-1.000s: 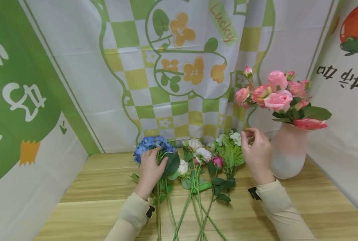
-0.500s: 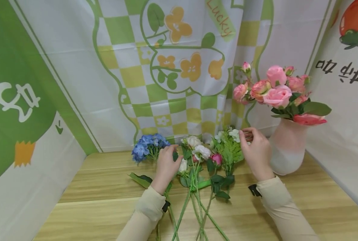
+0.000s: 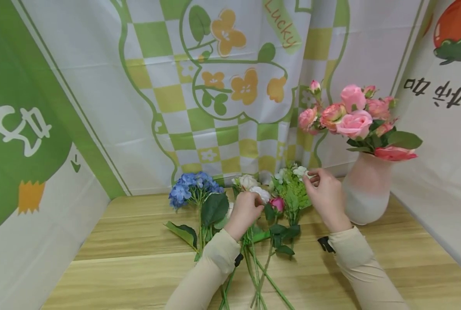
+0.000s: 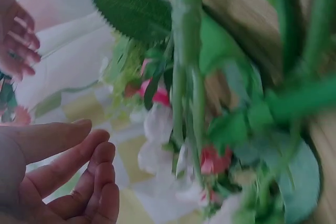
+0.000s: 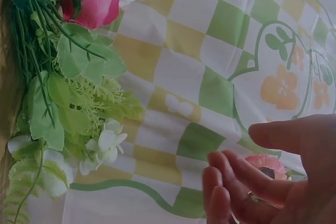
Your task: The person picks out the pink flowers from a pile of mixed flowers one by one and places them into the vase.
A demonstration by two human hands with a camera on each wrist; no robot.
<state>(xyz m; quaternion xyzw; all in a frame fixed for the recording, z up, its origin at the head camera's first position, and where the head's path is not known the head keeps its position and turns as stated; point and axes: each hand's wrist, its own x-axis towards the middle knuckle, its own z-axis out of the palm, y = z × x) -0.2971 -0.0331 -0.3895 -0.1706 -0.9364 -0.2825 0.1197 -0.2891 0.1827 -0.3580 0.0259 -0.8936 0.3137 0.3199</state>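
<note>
My left hand (image 3: 244, 214) hovers over the white flowers (image 3: 260, 194) in the middle of the table and hides part of their stems. In the left wrist view its fingers (image 4: 102, 174) are loosely bent, holding nothing, beside green stems (image 4: 188, 35). My right hand (image 3: 327, 199) is beside the leafy green sprig with white blossoms (image 3: 292, 196), left of the vase. Its fingers are slightly bent around nothing in the right wrist view. Between the white flowers and the sprig lies a magenta rose (image 3: 278, 204). Left of my left hand lies a blue hydrangea (image 3: 191, 186) with dark leaves.
A pink-and-white vase (image 3: 366, 196) stands upright at the right, holding pink roses (image 3: 355, 124). Flower stems (image 3: 270, 282) cross toward the front of the wooden table (image 3: 110, 271). Printed cloth (image 3: 230, 142) hangs behind, with further panels at both sides.
My left hand has moved right, from the blue hydrangea to over the white flowers, uncovering the hydrangea's leaves. My right hand stays nearly in place by the green sprig.
</note>
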